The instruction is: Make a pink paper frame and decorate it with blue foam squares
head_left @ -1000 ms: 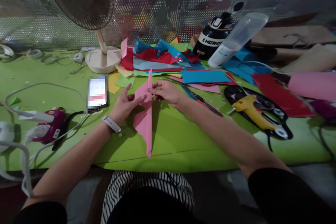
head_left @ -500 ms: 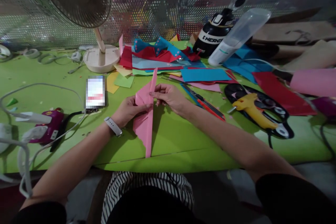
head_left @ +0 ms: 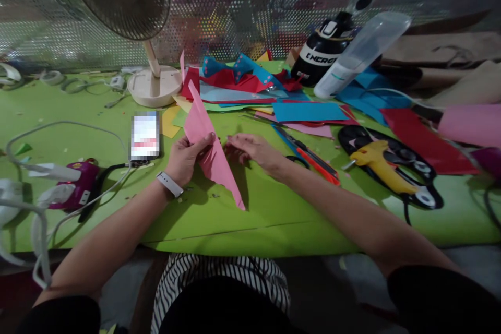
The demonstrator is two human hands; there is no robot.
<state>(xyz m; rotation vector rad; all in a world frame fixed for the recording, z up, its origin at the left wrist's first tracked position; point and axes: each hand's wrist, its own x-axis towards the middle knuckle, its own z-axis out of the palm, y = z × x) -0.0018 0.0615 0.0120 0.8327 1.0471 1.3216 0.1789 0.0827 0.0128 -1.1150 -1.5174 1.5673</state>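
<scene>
A folded piece of pink paper with a jagged lower edge is tilted above the green tabletop. My left hand grips it by its middle, the thumb pressed on the near face and the other fingers behind it. Just to the right of the paper is my right hand, its fingers loosely curled and apart, with nothing visible in them. The lower fingers of that hand are partly in shadow. A utility knife with an orange-red handle lies beyond my right wrist.
Coloured paper sheets are stacked at the back. On the right lies a yellow glue gun on a black palette-shaped board. A phone, a fan and a purple power adapter with cables stand left. A black bottle stands behind.
The pink paper has turned, its top swinging left and its lower tip right. My right hand has let go of it and moved slightly right; the left still holds it.
</scene>
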